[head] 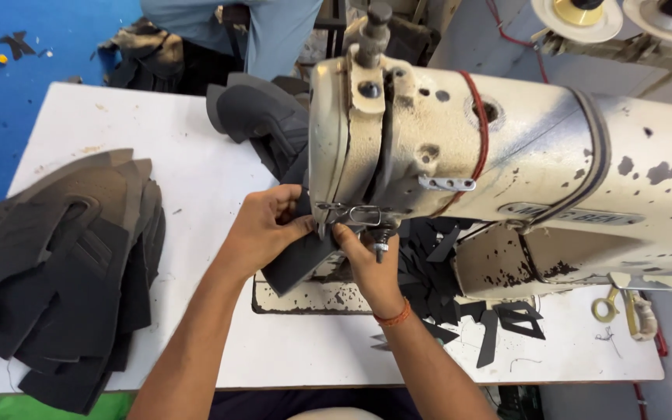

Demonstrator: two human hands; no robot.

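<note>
Both hands feed a dark piece under a sewing machine.
The left hand (pixel 262 229) pinches the piece (pixel 301 260) in its fingers; the right hand (pixel 371 264) presses it by the needle – fingers together – mid-tabletop (pixel 196 167), under the machine (pixel 507 155). A stack (pixel 56 264) of dark pieces lies at the left edge.
</note>
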